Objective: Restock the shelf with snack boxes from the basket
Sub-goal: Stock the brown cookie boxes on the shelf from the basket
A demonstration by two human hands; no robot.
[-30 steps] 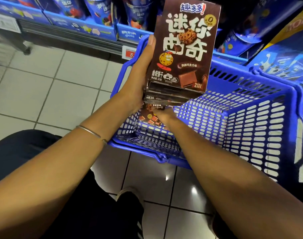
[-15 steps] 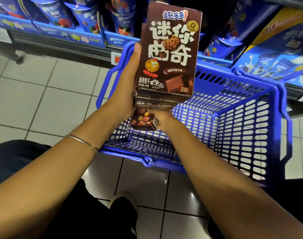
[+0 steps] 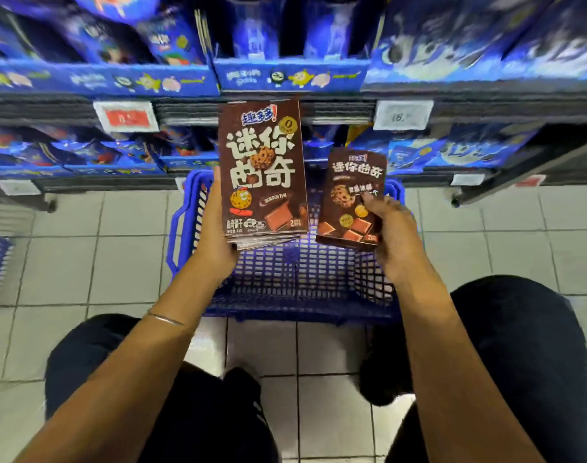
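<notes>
A stack of brown snack boxes (image 3: 263,175) is held upright above the left rim of a blue basket (image 3: 285,289), with the printed front facing the camera. The stack is clasped along its lower left edge and supported from beneath by the left grip (image 3: 215,238), a bare hand. A single brown box (image 3: 350,198) is pinched near its lower right corner by the right grip (image 3: 394,238). It is just beside the stack without touching it, above the basket's right rim. No further boxes are seen on the visible part of the basket's bottom. The basket rests on a tiled floor (image 3: 85,255) before a shelf (image 3: 285,111) packed with blue packages. The stack's lower edges are fanned unevenly, so boxes could probably slide out and fall if it is tilted during the lift. The single box, held by one corner, could twist loose.
</notes>
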